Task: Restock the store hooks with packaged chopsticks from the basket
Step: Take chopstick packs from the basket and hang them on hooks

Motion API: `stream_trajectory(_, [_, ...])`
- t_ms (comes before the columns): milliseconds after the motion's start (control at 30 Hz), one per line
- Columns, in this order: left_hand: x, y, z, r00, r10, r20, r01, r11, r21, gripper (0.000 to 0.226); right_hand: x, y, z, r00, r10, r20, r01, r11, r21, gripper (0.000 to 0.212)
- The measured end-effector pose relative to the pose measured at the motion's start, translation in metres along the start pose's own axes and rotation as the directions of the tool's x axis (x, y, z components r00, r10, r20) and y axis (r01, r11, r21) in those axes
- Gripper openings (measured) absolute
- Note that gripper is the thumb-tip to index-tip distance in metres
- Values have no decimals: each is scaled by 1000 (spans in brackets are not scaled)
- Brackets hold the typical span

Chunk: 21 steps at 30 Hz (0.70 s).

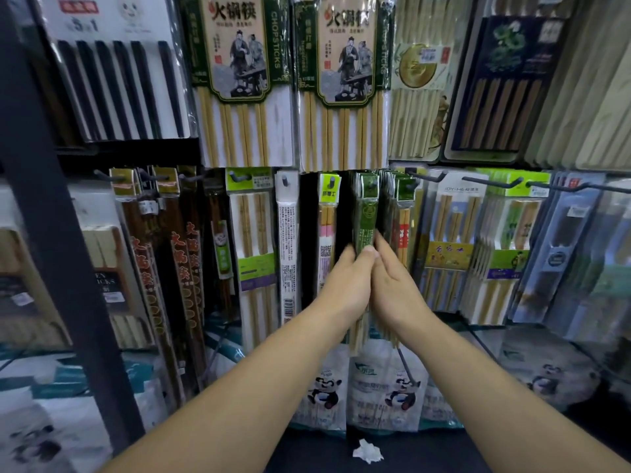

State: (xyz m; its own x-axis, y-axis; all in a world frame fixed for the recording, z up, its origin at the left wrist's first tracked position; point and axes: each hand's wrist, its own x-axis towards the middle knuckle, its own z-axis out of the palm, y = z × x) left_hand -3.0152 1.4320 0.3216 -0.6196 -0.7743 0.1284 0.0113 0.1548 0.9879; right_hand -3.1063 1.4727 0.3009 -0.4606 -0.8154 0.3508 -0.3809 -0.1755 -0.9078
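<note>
Behind hang CHOPSTICKS-labelled packs [239, 80]; left hand [345, 278] grip curls round green pack [367, 213], right hand [392, 285] flat on it w/ straight fingers.

Single view: your head camera, wide-angle, faces forward at the hung chopstick packs [365, 213], tipped slightly down. Close in: packs fill the frame, your forearms [239, 387] cross the bottom edge.

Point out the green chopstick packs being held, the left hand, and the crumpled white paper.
green chopstick packs [366, 218]: head view, green label.
left hand [345, 285]: head view, back of hand.
crumpled white paper [367, 452]: head view, its middle.
</note>
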Motion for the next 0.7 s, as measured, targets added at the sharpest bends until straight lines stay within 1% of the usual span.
stream_trajectory(67, [-18, 4, -11, 999, -32, 23, 29, 993, 118, 60, -12, -6, -4, 999, -2, -44, -1, 998, -65, 54])
stream_trajectory(100, [-27, 7, -19, 999, -41, 20, 36, 980, 197, 57, -19, -9, -6, 998, -18, -66, 11, 996, -93, 54])
stream_trajectory(133, [-36, 8, -28, 1000, -27, 12, 23, 963, 269, 47, -26, -13, -7, 995, -43, -86, 33, 993, -116, 52])
stream_trajectory(167, [-44, 8, -37, 1000, 14, -7, -11, 949, 315, 36, -34, -16, -8, 991, -73, -114, 57, 989, -134, 48])
stream_trajectory(233, [-58, 11, -54, 982, 154, -107, -99, 911, 401, 31, -47, -23, -6, 963, -166, -212, 127, 975, -183, 34])
stream_trajectory(267, [-59, 13, -61, 958, 236, -163, -135, 873, 469, 28, -51, -28, -4, 945, -213, -250, 162, 965, -208, 27])
stream_trajectory(300, [-59, 16, -66, 928, 317, -197, -169, 828, 535, 23, -54, -33, 0, 933, -248, -261, 191, 955, -225, 24])
stream_trajectory(333, [-56, 18, -70, 905, 371, -210, -197, 801, 565, 19, -56, -38, 6, 933, -268, -241, 212, 949, -234, 25])
stream_trajectory(367, [-53, 20, -71, 899, 385, -210, -212, 800, 562, 20, -56, -41, 12, 943, -268, -197, 222, 949, -225, 30])
stream_trajectory(433, [-43, 20, -68, 922, 350, -163, -230, 836, 498, 38, -52, -45, 26, 974, -212, -81, 198, 968, -154, 42])
stream_trajectory(500, [-36, 18, -62, 960, 266, -90, -222, 917, 332, 44, -46, -45, 38, 991, -134, 10, 134, 989, -59, 51])
stream_trajectory(567, [-31, 15, -57, 983, 183, -34, -174, 969, 176, 48, -39, -42, 46, 997, -56, 47, 56, 998, 18, 56])
stream_trajectory(633, [-28, 12, -56, 992, 117, -45, -112, 989, 96, 52, -33, -37, 50, 999, -2, 53, -3, 996, 92, 58])
stream_trajectory(700, [-25, 10, -58, 994, 76, -76, -74, 997, 20, 51, -27, -33, 52, 996, 46, 77, -59, 983, 174, 59])
